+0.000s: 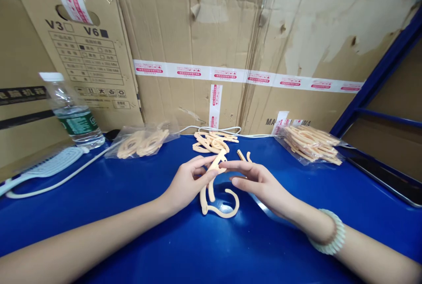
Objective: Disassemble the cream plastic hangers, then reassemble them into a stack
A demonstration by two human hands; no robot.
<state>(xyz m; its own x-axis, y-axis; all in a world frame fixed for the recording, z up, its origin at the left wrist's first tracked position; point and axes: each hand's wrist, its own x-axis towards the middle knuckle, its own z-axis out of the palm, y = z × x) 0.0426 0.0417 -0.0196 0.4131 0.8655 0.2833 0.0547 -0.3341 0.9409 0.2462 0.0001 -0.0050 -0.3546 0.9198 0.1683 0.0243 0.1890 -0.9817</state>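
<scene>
My left hand (186, 183) grips a beige plastic folding clothes hanger (203, 197) between thumb and fingers, above the middle of the blue table. The hanger is folded, with its arms pointing down and its curved hook (236, 205) at the lower right. From the other side, my right hand (262, 183) reaches in with its index fingertip against the upper part of the hanger. Its thumb stands apart, with nothing visible between thumb and index finger. Just beyond my hands lie a pile of beige hanger parts (211, 141) and two short loose pieces (241, 155).
Clear bags of beige parts lie at the back left (145, 143) and back right (310, 143). A water bottle (77, 119), a pale blue hairbrush (54, 163) and a white cable (75, 176) are at left. A dark phone-like slab (389, 180) lies right. Cardboard (184, 24) walls the back.
</scene>
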